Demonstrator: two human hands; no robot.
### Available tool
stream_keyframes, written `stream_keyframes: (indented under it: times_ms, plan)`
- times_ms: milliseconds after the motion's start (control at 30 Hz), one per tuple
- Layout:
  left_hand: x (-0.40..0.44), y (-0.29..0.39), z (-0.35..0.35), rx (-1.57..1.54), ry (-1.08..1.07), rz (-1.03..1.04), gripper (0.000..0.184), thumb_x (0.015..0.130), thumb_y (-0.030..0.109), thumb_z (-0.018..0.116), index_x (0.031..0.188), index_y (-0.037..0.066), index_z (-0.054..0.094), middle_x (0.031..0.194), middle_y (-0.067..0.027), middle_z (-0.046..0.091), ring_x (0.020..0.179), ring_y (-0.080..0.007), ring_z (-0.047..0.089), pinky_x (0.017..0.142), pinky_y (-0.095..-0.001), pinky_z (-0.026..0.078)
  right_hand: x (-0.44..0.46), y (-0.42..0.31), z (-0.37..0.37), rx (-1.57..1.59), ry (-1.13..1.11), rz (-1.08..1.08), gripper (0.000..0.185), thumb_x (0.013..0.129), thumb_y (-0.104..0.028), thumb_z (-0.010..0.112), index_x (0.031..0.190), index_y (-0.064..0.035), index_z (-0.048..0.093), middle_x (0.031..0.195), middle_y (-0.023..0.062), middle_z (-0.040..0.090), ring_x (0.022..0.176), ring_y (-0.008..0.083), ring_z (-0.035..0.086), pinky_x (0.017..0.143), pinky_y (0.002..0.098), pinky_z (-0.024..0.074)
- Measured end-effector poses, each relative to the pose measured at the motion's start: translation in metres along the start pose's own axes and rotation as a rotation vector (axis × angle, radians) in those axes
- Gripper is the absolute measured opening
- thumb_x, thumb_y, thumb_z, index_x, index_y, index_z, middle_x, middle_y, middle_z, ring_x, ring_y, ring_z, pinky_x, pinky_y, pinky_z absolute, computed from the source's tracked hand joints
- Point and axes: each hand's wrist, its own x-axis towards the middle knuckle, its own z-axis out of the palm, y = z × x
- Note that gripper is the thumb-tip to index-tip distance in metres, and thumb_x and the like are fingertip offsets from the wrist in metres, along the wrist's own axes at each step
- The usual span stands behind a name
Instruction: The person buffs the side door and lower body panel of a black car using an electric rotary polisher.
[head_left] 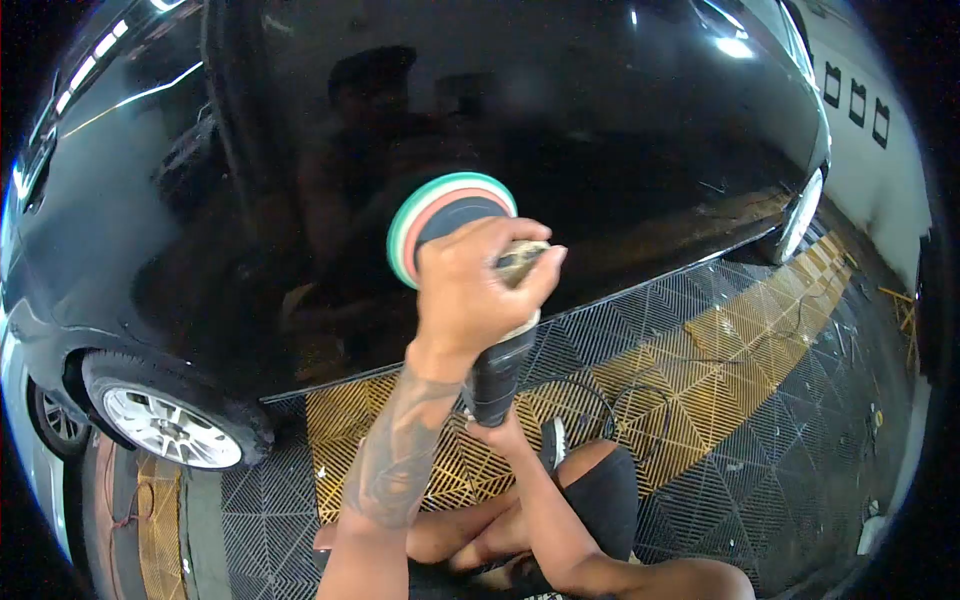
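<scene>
A car polisher (490,385) with a black body is held in both of my hands. Its round foam pad (402,235), edged in green, white and orange, is at the glossy black car door (620,170); whether it presses flat I cannot tell. My left hand (475,285), below a tattooed forearm, is closed over the polisher's head just behind the pad, thumb and fingers round it. Lower down, my right hand (497,432) wraps the rear end of the body from beneath, its fingers partly hidden by the tool.
A silver-spoked wheel (170,425) is at the lower left, and another wheel (800,215) at the far right. Black and yellow grid tiles (660,370) cover the floor. A dark cable (610,400) loops beside my bent leg (600,490). A pale wall (880,190) rises at right.
</scene>
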Motion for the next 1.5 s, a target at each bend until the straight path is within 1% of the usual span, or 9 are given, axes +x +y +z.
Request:
stream_keyframes:
  times_ms: [133, 433, 767, 1067, 1100, 1167, 1233, 1400, 1500]
  plan:
    - [0.016, 0.004, 0.077, -0.052, -0.143, 0.026, 0.022, 0.077, 0.026, 0.081, 0.089, 0.008, 0.077, 0.081, -0.0121, 0.074, 0.071, -0.0271, 0.073, 0.067, -0.0356, 0.057, 0.003, 0.021, -0.016, 0.416, 0.076, 0.104, 0.041, 0.072, 0.000, 0.080, 0.109, -0.0057, 0.063, 0.099, 0.0034, 0.068, 0.086, 0.0165, 0.065, 0.079, 0.0341, 0.0539]
    - [0.016, 0.006, 0.145, -0.066, -0.249, 0.070, 0.022, 0.077, 0.028, 0.078, 0.086, 0.008, 0.076, 0.080, -0.0135, 0.074, 0.073, -0.0333, 0.072, 0.069, -0.0430, 0.058, 0.008, 0.022, -0.036, 0.490, 0.126, 0.233, 0.050, 0.072, 0.003, 0.080, 0.115, -0.0065, 0.058, 0.109, 0.0056, 0.067, 0.094, 0.0178, 0.066, 0.082, 0.0348, 0.0539]
    - [-0.010, -0.009, 0.003, -0.081, 0.013, 0.039, 0.019, 0.074, 0.016, 0.084, 0.087, 0.005, 0.076, 0.078, -0.0102, 0.073, 0.068, -0.0243, 0.072, 0.062, -0.0323, 0.056, 0.005, 0.042, -0.001, 0.109, -0.064, 0.146, 0.043, 0.072, -0.001, 0.082, 0.109, -0.0048, 0.060, 0.093, 0.0036, 0.069, 0.083, 0.0176, 0.067, 0.078, 0.0351, 0.0542]
    - [-0.029, -0.023, -0.114, 0.043, 0.137, -0.019, 0.022, 0.071, 0.016, 0.087, 0.089, 0.008, 0.078, 0.085, -0.0105, 0.077, 0.074, -0.0225, 0.075, 0.073, -0.0317, 0.058, 0.013, 0.000, 0.053, -0.255, -0.231, 0.052, 0.033, 0.070, -0.013, 0.082, 0.097, 0.0001, 0.070, 0.091, 0.0081, 0.074, 0.079, 0.0197, 0.068, 0.077, 0.0358, 0.0556]
    - [-0.031, -0.019, -0.133, 0.199, 0.116, -0.042, 0.022, 0.071, 0.017, 0.087, 0.091, 0.009, 0.078, 0.088, -0.0101, 0.078, 0.078, -0.0216, 0.075, 0.076, -0.0323, 0.058, 0.011, 0.041, 0.066, -0.356, -0.028, -0.096, 0.035, 0.069, -0.018, 0.084, 0.096, 0.0002, 0.072, 0.090, 0.0103, 0.075, 0.081, 0.0218, 0.071, 0.079, 0.0365, 0.0568]
    - [-0.037, -0.018, -0.158, 0.376, 0.181, -0.041, 0.018, 0.077, 0.014, 0.081, 0.094, 0.007, 0.079, 0.094, -0.0093, 0.078, 0.087, -0.0190, 0.075, 0.084, -0.0337, 0.058, 0.015, 0.006, 0.078, -0.427, -0.258, 0.046, 0.057, 0.065, -0.034, 0.087, 0.107, 0.0013, 0.070, 0.102, 0.0195, 0.074, 0.093, 0.0290, 0.071, 0.084, 0.0419, 0.0559]
    - [-0.052, -0.031, -0.186, 0.236, 0.214, -0.105, 0.022, 0.090, 0.015, 0.072, 0.103, -0.002, 0.074, 0.102, -0.0162, 0.077, 0.098, -0.0282, 0.073, 0.094, -0.0395, 0.056, 0.014, -0.028, 0.090, -0.331, -0.386, 0.060, 0.070, 0.060, -0.040, 0.088, 0.112, 0.0021, 0.070, 0.106, 0.0233, 0.074, 0.096, 0.0312, 0.073, 0.085, 0.0443, 0.0565]
    - [-0.080, -0.053, -0.259, 0.382, 0.080, 0.131, 0.044, 0.105, 0.028, 0.051, 0.121, -0.011, 0.065, 0.124, -0.0189, 0.069, 0.111, -0.0318, 0.067, 0.101, -0.0402, 0.052, 0.021, -0.027, 0.126, -0.334, -0.416, -0.239, 0.044, 0.059, -0.032, 0.079, 0.091, -0.0039, 0.071, 0.079, 0.0210, 0.070, 0.077, 0.0409, 0.069, 0.070, 0.0493, 0.0552]
    - [-0.081, -0.057, -0.282, 0.309, 0.560, 0.038, 0.032, 0.086, 0.028, 0.081, 0.094, -0.003, 0.076, 0.092, -0.0154, 0.074, 0.084, -0.0240, 0.069, 0.076, -0.0389, 0.054, 0.023, -0.023, 0.145, -0.465, -0.458, -0.306, 0.038, 0.058, -0.030, 0.078, 0.085, -0.0053, 0.069, 0.076, 0.0194, 0.070, 0.076, 0.0400, 0.069, 0.069, 0.0505, 0.0548]
